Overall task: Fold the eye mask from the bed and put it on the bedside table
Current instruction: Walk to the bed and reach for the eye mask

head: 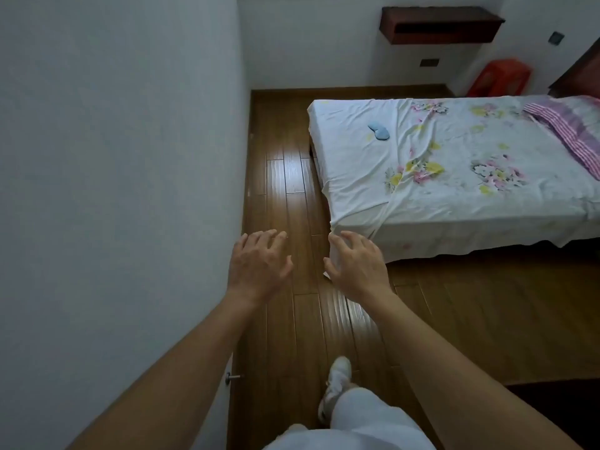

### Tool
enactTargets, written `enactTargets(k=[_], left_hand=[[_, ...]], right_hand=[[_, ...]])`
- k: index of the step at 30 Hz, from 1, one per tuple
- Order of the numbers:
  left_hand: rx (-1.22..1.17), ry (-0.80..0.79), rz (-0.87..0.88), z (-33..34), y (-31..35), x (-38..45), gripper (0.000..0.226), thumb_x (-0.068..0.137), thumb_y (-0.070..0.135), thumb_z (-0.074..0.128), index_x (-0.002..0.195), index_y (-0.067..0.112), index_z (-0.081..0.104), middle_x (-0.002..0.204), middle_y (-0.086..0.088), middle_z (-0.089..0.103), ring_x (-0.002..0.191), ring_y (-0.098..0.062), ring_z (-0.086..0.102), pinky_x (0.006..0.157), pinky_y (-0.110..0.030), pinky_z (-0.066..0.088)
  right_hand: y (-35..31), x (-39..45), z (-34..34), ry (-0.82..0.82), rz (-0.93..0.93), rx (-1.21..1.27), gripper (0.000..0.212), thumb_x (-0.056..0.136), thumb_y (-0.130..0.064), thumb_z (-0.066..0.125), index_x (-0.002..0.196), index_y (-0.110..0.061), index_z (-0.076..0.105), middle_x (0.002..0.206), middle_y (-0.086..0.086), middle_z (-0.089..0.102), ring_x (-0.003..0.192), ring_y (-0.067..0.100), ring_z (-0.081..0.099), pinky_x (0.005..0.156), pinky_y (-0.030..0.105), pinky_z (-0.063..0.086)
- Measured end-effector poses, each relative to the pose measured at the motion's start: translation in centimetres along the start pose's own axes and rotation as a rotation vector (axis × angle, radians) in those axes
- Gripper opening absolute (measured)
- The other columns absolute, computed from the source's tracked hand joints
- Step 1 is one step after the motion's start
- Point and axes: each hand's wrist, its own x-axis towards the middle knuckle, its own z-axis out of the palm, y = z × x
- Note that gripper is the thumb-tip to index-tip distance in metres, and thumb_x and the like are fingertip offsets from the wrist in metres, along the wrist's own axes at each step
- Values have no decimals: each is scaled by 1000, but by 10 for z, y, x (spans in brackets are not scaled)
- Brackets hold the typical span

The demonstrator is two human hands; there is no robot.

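A pale trouser leg point(367, 420) fills the bottom edge, with a white shoe point(337, 381) stepping forward on the wooden floor point(487, 319). From there 2 bare forearms reach out ahead.

The left hand point(258, 264) is held palm down over the floorboards, fingers spread wide and slightly curled, holding nothing. The right hand point(355, 264) is just beside it, also palm down with fingers spread loosely and empty; its fingertips overlap the near corner of the bed point(454, 196) in this view, though whether they touch the sheet cannot be told.

Left of the left hand runs a plain white wall point(113, 157), with a small metal door stop point(233, 377) low down near the left forearm.

Beyond the right hand the bed stretches away, covered with a wrinkled white sheet printed with flowers. The eye mask point(378, 130), light blue, lies flat and unfolded on that sheet, well beyond both hands, near the far left edge of the bed. A pink striped cover point(568, 131) lies at the far right end.

Farther still, a dark wooden shelf point(438, 26) is mounted on the far wall, and a red plastic stool point(500, 77) stands on the floor below it.
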Motion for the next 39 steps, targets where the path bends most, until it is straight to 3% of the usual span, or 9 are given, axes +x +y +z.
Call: enactTargets(k=[25, 39], left_hand=[[41, 5, -102, 52, -7, 341, 49, 89, 41, 57, 133, 19, 56, 133, -6, 66, 120, -26, 61, 104, -48, 49], [4, -5, -70, 101, -89, 543, 49, 89, 41, 59, 132, 19, 57, 132, -6, 66, 120, -26, 61, 103, -49, 50]], right_hand=[[85, 339, 6, 11, -67, 99, 52, 93, -41, 60, 140, -21, 52, 145, 11, 57, 135, 29, 50, 112, 49, 41], [88, 550, 41, -13, 3, 68, 52, 95, -45, 53, 142, -24, 51, 146, 8, 56, 136, 26, 49, 113, 48, 41]])
